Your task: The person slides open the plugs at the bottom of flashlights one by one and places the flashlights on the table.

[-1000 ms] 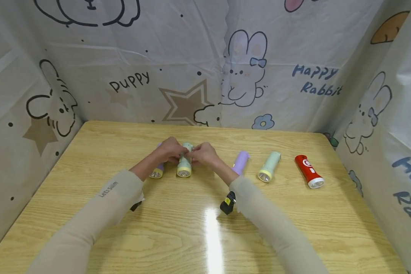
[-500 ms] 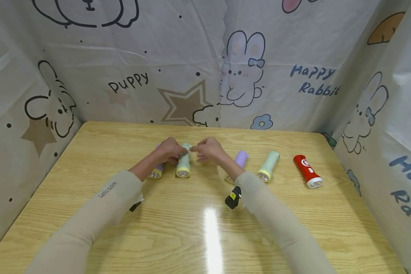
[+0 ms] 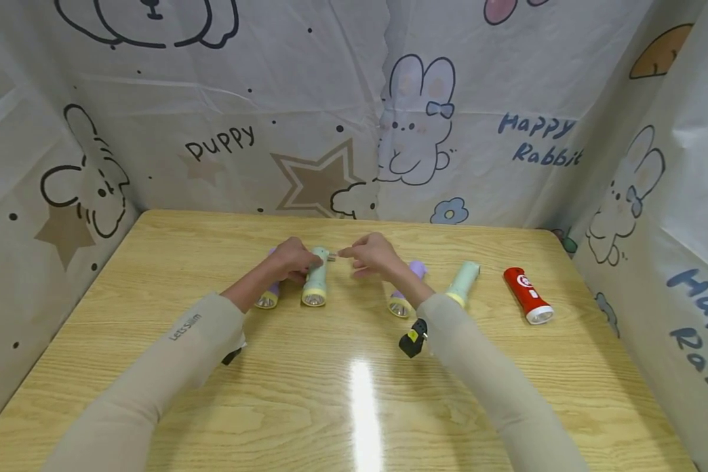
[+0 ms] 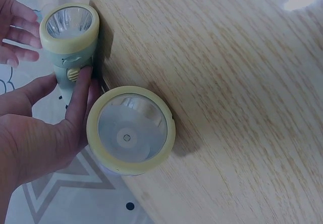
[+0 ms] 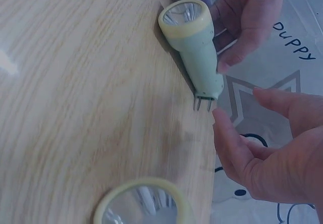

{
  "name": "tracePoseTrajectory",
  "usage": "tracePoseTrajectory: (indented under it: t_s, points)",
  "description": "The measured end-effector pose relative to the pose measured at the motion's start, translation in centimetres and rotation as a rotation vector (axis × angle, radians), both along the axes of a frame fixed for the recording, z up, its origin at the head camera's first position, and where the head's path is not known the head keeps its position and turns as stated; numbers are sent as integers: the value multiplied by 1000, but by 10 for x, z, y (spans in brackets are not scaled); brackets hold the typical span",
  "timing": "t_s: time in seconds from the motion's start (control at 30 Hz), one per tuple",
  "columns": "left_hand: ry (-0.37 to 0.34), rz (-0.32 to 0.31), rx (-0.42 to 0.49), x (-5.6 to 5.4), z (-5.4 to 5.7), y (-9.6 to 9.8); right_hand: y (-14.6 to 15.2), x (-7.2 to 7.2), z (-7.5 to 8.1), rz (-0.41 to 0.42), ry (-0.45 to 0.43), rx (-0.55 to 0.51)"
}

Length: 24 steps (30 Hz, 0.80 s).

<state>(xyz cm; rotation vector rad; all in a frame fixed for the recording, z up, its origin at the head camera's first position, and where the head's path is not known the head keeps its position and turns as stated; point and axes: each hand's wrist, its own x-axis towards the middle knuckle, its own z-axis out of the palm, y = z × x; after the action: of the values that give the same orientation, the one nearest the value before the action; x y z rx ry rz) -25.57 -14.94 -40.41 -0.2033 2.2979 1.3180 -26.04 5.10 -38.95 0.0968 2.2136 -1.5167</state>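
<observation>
A pale green flashlight [image 3: 315, 282] with a cream lens rim lies lens toward me. My left hand [image 3: 295, 257] holds its body between thumb and fingers; in the left wrist view a finger lies beside the yellow switch [image 4: 73, 74]. Metal plug prongs [image 5: 203, 104] stick out sideways from the flashlight's tail. Just right of those prongs is my right hand [image 3: 373, 254], its fingers extended, apart from the flashlight and holding nothing. A purple flashlight [image 3: 268, 298] lies left of the green one, partly hidden by my left hand.
To the right lie another purple flashlight [image 3: 398, 305], partly behind my right forearm, a second green flashlight [image 3: 465, 278] and a red flashlight [image 3: 528, 294] with a white head. The wooden table [image 3: 295, 393] meets a printed cloth backdrop [image 3: 224, 98] behind and at the sides.
My right hand has let go of the green flashlight's tail and moved right. The plug prongs now show, swung out to the side. My left hand keeps its hold.
</observation>
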Motion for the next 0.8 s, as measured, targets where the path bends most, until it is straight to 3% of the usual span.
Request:
tracePoseTrajectory:
  t_s: [0.43, 0.8]
  points:
    - [5, -10, 4, 0, 0, 2, 22, -1, 12, -12, 68, 96]
    - [7, 5, 28, 3, 2, 2, 34, 0, 19, -36, 49, 103]
